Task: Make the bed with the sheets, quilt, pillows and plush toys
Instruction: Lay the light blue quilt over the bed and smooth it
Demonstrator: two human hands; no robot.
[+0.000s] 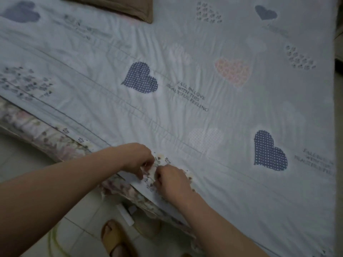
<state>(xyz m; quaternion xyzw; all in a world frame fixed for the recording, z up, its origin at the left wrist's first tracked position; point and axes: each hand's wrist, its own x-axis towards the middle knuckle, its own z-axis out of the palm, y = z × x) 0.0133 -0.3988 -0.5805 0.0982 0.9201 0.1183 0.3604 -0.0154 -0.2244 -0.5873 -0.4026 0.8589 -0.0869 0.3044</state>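
A pale blue quilt (185,71) printed with hearts and lettering lies spread over the bed. At its near edge the hem is turned back, showing a small floral print. My left hand (138,156) and my right hand (171,179) sit close together there, fingers curled, each pinching the folded quilt edge. A floral sheet (42,134) shows below the quilt along the mattress side. A brown pillow (120,6) lies at the far edge of the bed, partly cut off by the frame.
The bed's side runs diagonally from left to lower right. Below it is a light tiled floor (27,164). My foot in a tan slipper (115,238) stands near the bed, beside a small white object (126,214) on the floor.
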